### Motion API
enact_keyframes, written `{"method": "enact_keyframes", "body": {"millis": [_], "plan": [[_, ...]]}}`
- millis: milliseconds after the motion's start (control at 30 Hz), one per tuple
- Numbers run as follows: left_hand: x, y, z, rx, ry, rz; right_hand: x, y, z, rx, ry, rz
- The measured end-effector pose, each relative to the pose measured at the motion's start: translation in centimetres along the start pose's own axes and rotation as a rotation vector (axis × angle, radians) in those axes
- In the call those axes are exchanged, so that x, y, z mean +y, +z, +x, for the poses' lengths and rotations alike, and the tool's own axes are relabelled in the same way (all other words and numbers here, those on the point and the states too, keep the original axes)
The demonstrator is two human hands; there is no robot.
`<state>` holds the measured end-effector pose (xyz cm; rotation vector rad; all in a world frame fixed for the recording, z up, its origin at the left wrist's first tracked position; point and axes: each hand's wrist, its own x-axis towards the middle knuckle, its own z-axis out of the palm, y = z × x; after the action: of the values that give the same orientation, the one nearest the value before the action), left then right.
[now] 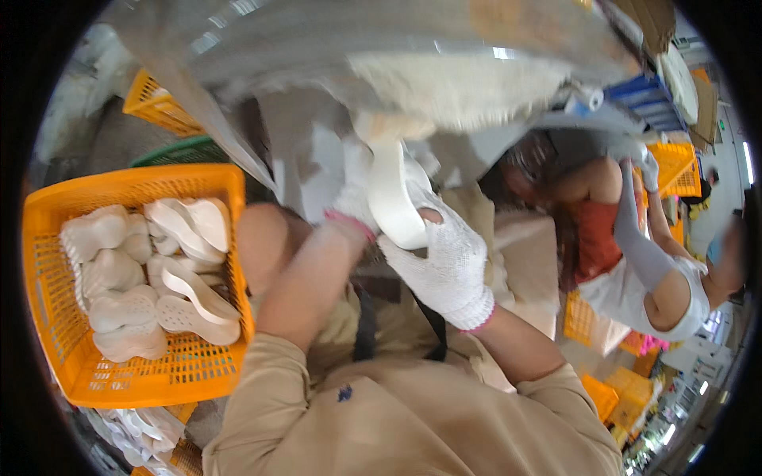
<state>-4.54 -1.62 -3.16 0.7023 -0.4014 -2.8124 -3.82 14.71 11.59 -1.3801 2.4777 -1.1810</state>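
A white shoe sole (390, 194) stands on edge between my gloved hands, in the middle of the view. My right hand (448, 258) is closed round its near end, thumb and fingers on either side. On the sole's left side my left hand (355, 186) grips it farther up; most of its fingers are hidden behind the sole. The sole's far end meets a tan, roller-like part (393, 125) under a grey machine housing (302, 59); blur hides whether they touch. Both gloves are white knit with pink cuffs.
An orange basket (139, 178) at my left holds several pale shoe soles (186, 230). Cream dust (468, 87) coats the machine's front. To the right sits a co-worker in a white top (635, 297), near more orange baskets (673, 168). A green basket rim (182, 149) shows behind.
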Motion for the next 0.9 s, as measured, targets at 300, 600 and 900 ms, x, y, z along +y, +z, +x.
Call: {"method": "enact_keyframes", "body": {"millis": [300,600,900], "plan": [[1.2,-3.8,2.7,-0.475,0.007,-0.151,2.1,2.5,4.7,-0.048,0.048,-0.045],[0.1,2.7,-2.0,0.002,0.281,-0.470,0.1,2.4,6.7,-0.044,0.188,-0.015],[0.1,0.1,-3.0,-0.384,0.044,-0.728,-0.3,-0.9,5.6,-0.369,0.339,0.685]]}}
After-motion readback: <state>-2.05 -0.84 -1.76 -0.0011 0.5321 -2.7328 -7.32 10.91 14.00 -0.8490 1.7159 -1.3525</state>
